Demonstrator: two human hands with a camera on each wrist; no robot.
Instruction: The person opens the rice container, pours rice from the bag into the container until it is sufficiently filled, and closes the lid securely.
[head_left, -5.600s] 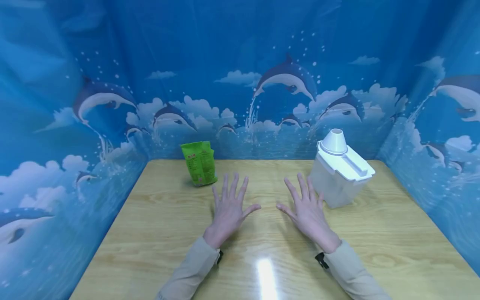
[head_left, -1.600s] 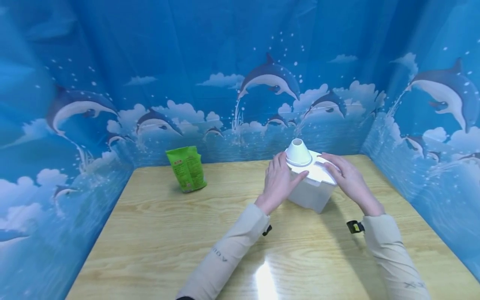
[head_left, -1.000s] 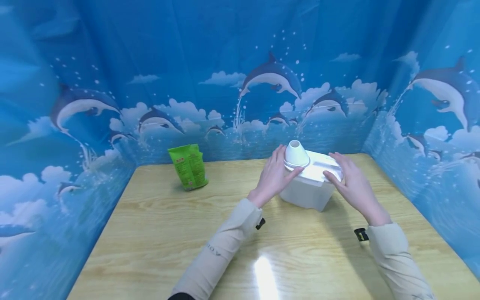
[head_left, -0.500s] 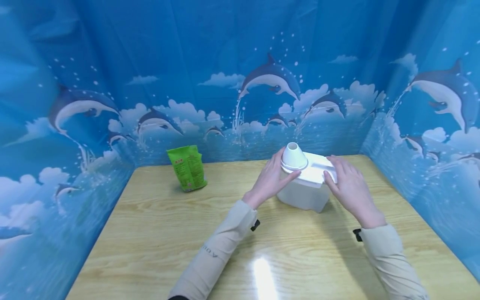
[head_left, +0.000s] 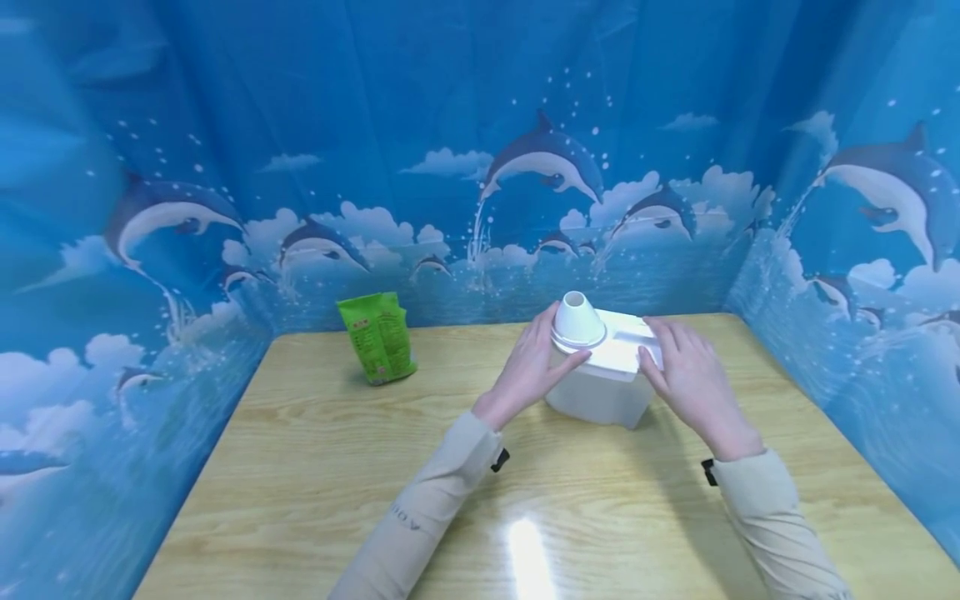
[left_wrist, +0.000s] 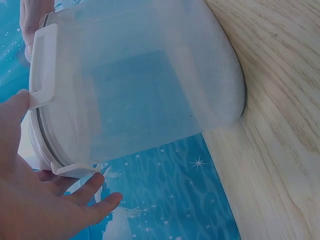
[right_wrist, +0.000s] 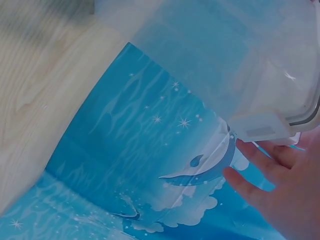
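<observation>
A translucent plastic storage container (head_left: 596,398) with a white lid (head_left: 618,353) stands toward the back right of the table. On the lid's left part sits a white cone-shaped cup (head_left: 577,323). My left hand (head_left: 522,367) holds the lid's left side, thumb at the front edge. In the left wrist view, that thumb meets a front latch (left_wrist: 44,65) and the fingers lie at a side latch (left_wrist: 75,170). The opposite side is held by my right hand (head_left: 692,379), its fingertips beside another latch (right_wrist: 260,126) in the right wrist view.
A green printed bag (head_left: 377,337) stands upright at the back left of the wooden table (head_left: 322,467). Blue dolphin-print sheeting (head_left: 420,167) rises behind the table and along both sides.
Both hands went from spread above the table to the container's two sides. The container has been turned and moved left, still sliding left over the last second. The green bag stays put.
</observation>
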